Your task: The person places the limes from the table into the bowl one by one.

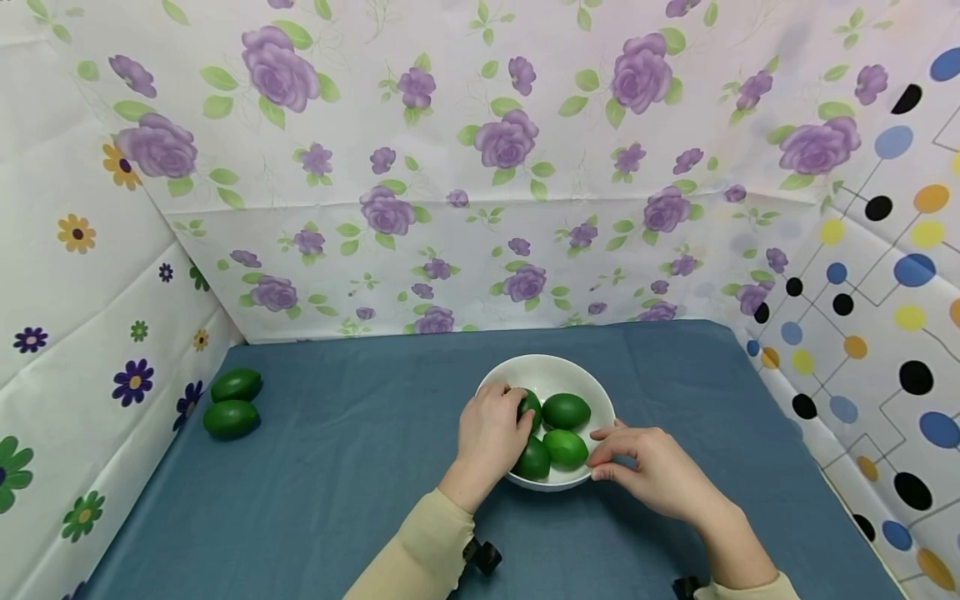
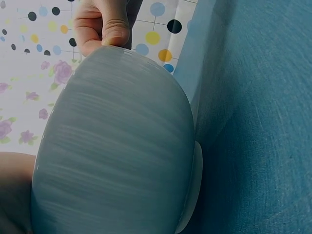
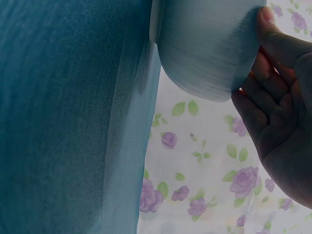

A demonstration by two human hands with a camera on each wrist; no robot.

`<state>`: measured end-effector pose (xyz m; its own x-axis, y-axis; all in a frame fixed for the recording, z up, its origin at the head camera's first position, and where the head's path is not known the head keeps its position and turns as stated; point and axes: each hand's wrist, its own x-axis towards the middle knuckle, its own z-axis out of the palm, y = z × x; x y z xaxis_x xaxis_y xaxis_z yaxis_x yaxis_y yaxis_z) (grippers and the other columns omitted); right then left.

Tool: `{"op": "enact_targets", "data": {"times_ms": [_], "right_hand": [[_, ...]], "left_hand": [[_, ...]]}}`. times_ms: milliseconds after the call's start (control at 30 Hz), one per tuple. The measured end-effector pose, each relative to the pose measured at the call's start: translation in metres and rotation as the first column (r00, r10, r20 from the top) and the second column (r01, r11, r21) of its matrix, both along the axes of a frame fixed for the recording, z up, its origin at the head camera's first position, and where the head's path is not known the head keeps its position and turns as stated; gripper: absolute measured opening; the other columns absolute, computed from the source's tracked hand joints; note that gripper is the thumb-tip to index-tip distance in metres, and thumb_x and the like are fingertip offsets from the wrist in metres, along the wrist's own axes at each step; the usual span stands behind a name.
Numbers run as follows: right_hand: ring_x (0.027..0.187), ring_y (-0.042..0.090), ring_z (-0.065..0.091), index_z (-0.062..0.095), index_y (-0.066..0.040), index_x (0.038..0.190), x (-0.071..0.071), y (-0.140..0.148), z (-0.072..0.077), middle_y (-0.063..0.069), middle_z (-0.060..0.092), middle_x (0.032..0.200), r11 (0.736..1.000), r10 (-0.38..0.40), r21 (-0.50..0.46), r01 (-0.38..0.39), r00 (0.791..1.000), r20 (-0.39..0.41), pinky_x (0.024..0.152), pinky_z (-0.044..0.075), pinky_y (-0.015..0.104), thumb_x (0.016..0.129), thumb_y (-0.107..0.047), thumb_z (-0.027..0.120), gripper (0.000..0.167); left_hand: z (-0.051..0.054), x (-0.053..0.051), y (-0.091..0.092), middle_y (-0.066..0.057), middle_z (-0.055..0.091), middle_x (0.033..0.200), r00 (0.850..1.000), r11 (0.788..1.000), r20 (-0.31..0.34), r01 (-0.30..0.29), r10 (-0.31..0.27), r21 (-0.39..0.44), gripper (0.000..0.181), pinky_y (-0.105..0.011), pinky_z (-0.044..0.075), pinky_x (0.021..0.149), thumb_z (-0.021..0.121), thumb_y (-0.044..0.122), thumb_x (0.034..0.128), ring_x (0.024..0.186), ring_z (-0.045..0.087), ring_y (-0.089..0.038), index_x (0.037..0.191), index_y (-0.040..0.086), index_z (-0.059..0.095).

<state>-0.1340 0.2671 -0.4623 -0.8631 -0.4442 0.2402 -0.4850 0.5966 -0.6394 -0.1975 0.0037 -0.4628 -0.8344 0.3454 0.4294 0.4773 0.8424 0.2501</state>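
Observation:
A white bowl (image 1: 542, 367) (image 2: 117, 131) (image 3: 209, 48) stands on the blue cloth with several green fruits inside, among them one (image 1: 566, 411) at the back right and a brighter one (image 1: 566, 449) in front of it. My left hand (image 1: 491, 429) (image 2: 15, 187) reaches over the bowl's left rim, thumb and fingers curled round a green fruit (image 1: 530, 407) that they partly hide. On the other side, my right hand (image 1: 660, 471) (image 2: 109, 22) (image 3: 287, 102) grips the bowl's right rim, thumb and fingers against its wall.
Two green fruits (image 1: 236, 385) (image 1: 231, 419) lie together near the cloth's left edge. Behind the blue cloth (image 1: 360, 450) hangs a flowered sheet (image 1: 450, 167). A dotted sheet (image 1: 892, 333) borders the right side, and another flowered one (image 1: 97, 317) borders the left.

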Motion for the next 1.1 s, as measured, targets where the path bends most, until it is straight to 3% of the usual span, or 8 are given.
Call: {"op": "enact_targets", "data": {"times_ms": [400,800,933,1100], "right_hand": [[0.127,0.016,0.067,0.082,-0.034,0.098,0.0,-0.001,0.001,-0.025,0.075,0.102,1.0,-0.002,0.007,0.002,1.0,-0.005,0.118,0.041,0.047,0.088,-0.022,0.088,0.016],[0.127,0.017,0.068,0.082,-0.034,0.099,0.0,0.0,0.0,-0.025,0.075,0.102,1.0,0.007,0.004,-0.007,1.0,-0.004,0.118,0.04,0.046,0.089,-0.023,0.088,0.016],[0.126,0.017,0.068,0.082,-0.034,0.099,0.0,0.0,0.0,-0.024,0.075,0.102,1.0,0.006,0.008,-0.006,1.0,-0.009,0.118,0.04,0.046,0.089,-0.023,0.088,0.017],[0.126,0.015,0.068,0.082,-0.033,0.1,-0.001,0.0,-0.001,-0.024,0.075,0.102,1.0,0.005,0.014,-0.005,1.0,-0.012,0.118,0.04,0.047,0.089,-0.023,0.088,0.016]], "left_hand": [[0.001,0.0,0.0,-0.007,0.073,0.11,1.0,0.999,0.015,0.009,-0.01,0.043,0.023,-0.042,0.062,0.081,0.082,0.03,0.0981,0.1,0.069,-0.024,0.115,0.014,0.083],[0.006,0.008,-0.009,-0.006,0.071,0.123,0.986,0.974,0.139,0.058,-0.09,0.219,0.025,-0.044,0.062,0.082,0.079,0.029,0.1007,0.103,0.071,-0.024,0.122,0.015,0.081],[0.01,0.012,-0.011,-0.003,0.069,0.133,0.963,0.936,0.198,0.111,-0.184,0.333,0.026,-0.045,0.061,0.093,0.076,0.029,0.1032,0.12,0.067,-0.023,0.126,0.017,0.08],[0.012,0.016,-0.014,-0.004,0.067,0.139,0.925,0.85,0.197,0.193,-0.324,0.49,0.027,-0.045,0.056,0.103,0.074,0.026,0.1049,0.129,0.063,-0.021,0.129,0.014,0.078]]}}
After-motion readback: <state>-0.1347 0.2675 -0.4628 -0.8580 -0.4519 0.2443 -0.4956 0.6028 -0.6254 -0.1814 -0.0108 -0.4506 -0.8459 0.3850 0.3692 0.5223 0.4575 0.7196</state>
